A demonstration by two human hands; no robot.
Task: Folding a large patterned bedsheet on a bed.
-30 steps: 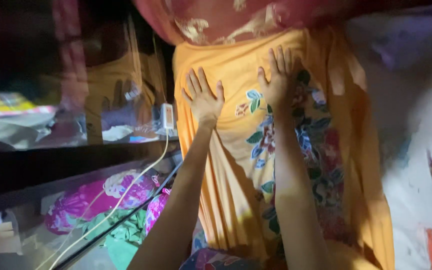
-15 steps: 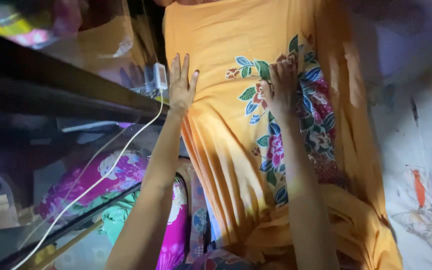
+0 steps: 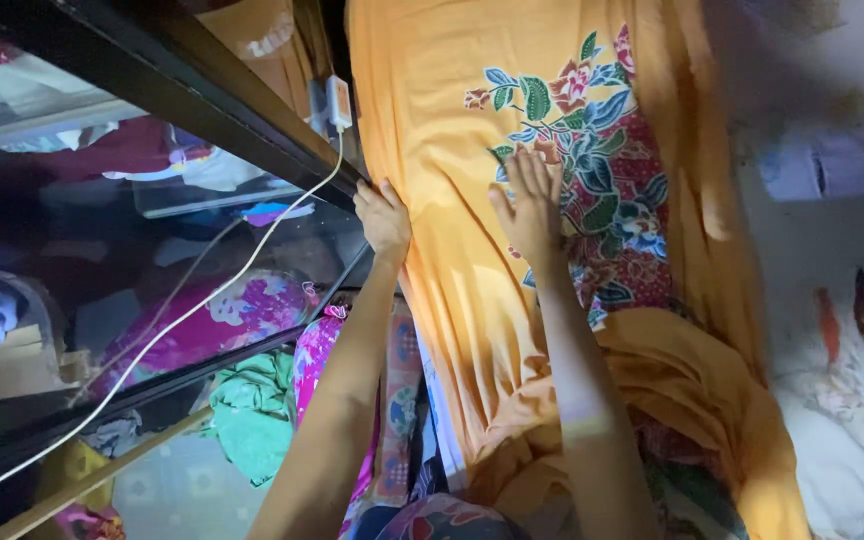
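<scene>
Hands drawn back down the orange cloth [image 3: 452, 200].
My left hand [image 3: 384, 218] now pinches its left edge; my right hand [image 3: 527, 205] stays flat, fingers spread, on the floral print [image 3: 602, 150].

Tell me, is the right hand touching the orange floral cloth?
Touching. The head view shows the right hand lying flat, fingers spread, on the orange cloth at the edge of its flower print, with no gap visible under the palm.

The orange cloth [image 3: 452, 200] is cut off by the top edge; its right side is blurred. The left hand [image 3: 384, 218] fingertips are hidden behind the cloth's edge, so its grip cannot be judged
</scene>
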